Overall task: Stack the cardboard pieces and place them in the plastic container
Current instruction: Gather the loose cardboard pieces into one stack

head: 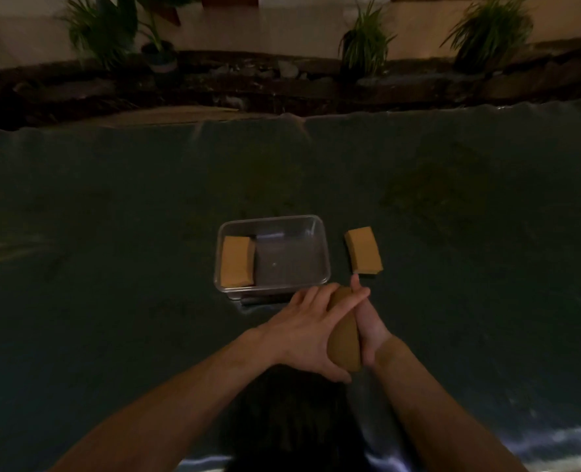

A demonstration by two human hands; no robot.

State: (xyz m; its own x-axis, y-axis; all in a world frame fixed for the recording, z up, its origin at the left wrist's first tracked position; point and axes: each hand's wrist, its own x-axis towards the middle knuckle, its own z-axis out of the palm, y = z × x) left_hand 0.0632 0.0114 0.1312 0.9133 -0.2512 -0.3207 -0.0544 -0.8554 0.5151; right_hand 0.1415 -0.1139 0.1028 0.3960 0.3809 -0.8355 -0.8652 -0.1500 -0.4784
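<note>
One stack (237, 261) sits at the container's (319, 233) left end. Left hand (302, 335) and right hand (371, 330) squeeze a cardboard stack (345, 345) together; square its edges before lowering. Another stack (364, 250) lies right.

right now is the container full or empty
Partly filled: the container holds one cardboard stack against its left wall; the rest of its floor is bare.
</note>
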